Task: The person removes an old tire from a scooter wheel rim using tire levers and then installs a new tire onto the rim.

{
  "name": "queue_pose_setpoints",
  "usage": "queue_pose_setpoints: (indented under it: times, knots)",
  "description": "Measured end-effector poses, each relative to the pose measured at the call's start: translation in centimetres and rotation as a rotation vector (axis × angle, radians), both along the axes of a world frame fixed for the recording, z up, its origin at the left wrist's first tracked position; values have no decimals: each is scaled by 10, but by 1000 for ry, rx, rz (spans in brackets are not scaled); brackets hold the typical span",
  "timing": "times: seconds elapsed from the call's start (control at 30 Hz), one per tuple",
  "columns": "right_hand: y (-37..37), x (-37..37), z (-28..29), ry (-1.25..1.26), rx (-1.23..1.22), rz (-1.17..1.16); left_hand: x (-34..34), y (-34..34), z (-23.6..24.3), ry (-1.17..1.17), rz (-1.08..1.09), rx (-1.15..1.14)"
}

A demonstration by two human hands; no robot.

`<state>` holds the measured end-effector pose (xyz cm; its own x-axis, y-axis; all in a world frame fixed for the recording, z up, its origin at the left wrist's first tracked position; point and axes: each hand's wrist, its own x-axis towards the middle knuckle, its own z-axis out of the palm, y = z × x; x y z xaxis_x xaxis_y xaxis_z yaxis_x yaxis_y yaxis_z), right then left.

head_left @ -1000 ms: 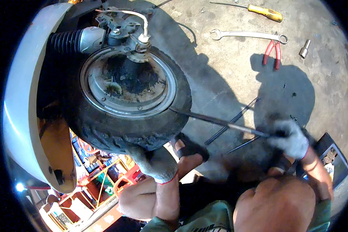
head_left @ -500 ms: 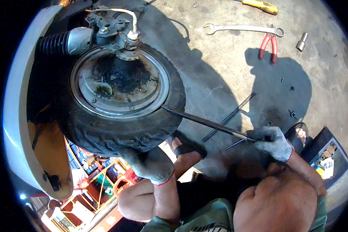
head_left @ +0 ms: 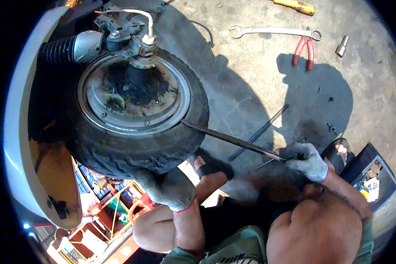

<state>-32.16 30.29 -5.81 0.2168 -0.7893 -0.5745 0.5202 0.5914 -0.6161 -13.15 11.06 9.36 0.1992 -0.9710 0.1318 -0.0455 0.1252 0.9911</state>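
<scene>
A scooter wheel with a black tire (head_left: 138,152) and a grey metal hub (head_left: 132,94) is mounted at the left. My right hand (head_left: 306,160), in a grey knit glove, is closed round the end of a long dark tire lever (head_left: 237,141). The lever's far tip meets the seam between tire and rim on the near right side. My left hand (head_left: 174,189), also gloved, is against the near underside of the tire. Its fingers are in shadow and hidden by the tire.
On the concrete lie another dark bar (head_left: 257,132), a combination wrench (head_left: 275,31), red-handled pliers (head_left: 310,55), a socket (head_left: 342,47) and a yellow-handled tool (head_left: 295,6). A dark box (head_left: 385,176) stands at right. A white body panel (head_left: 15,127) curves along the left, above an orange-framed rack (head_left: 105,240).
The whole picture has shifted very slightly left. The lever, the wheel and both hands keep almost the same places relative to one another.
</scene>
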Motion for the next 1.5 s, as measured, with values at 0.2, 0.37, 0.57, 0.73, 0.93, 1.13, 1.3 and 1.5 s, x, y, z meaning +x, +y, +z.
queue_pose_setpoints:
  times: [0.2,0.37,0.57,0.73,0.93,1.13,1.3,1.5]
  knots:
    - [-5,-5,7,1,-20,-88,18,-1,0,143,-156,6]
    - [-65,-94,34,116,-94,227,21,2,3,55,-59,-1]
    - [-29,-41,5,17,-91,87,-3,0,6,-83,96,-11]
    - [-3,8,-6,-100,75,21,-1,-5,5,-49,61,16]
    - [-63,-84,20,-2,-44,195,6,1,4,-193,85,12]
    - [-4,-6,-2,-49,-21,25,-4,-2,6,-332,43,-15]
    - [-37,-49,9,34,-80,75,14,1,3,-146,-7,-40]
    - [-127,-149,54,341,-188,378,6,-3,7,58,-60,28]
